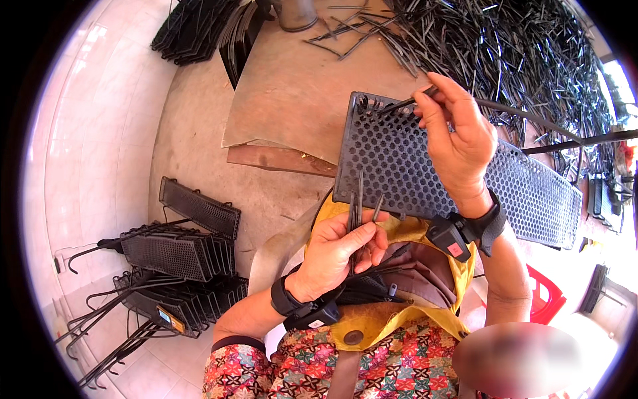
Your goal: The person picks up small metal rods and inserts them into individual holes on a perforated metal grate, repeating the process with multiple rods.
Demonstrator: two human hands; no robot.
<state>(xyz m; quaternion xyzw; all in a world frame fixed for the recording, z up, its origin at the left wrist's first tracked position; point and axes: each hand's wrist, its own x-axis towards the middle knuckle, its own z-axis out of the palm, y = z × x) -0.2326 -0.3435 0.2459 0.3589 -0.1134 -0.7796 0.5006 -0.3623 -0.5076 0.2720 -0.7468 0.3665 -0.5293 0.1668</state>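
A long black panel [392,159] full of round holes lies slanted in front of me, over the yellow apron [399,231]. My right hand [460,136] is above its far left part, thumb and fingers pinching a thin dark stick [401,105]. That stick's tip points at the panel's far left corner, where several short black pieces show in the holes; whether it touches them I cannot tell. Nearer to me, by the panel's near left corner, my left hand [342,246] is closed around several thin pointed dark sticks [359,193], tips up.
A large heap of dark sticks [518,46] covers the far right. Brown board [286,100] lies on the floor beyond the panel. Perforated black racks with hooked rods [166,253] are stacked at the left, more black racks [196,30] at the far left. A red chair [546,298] stands right.
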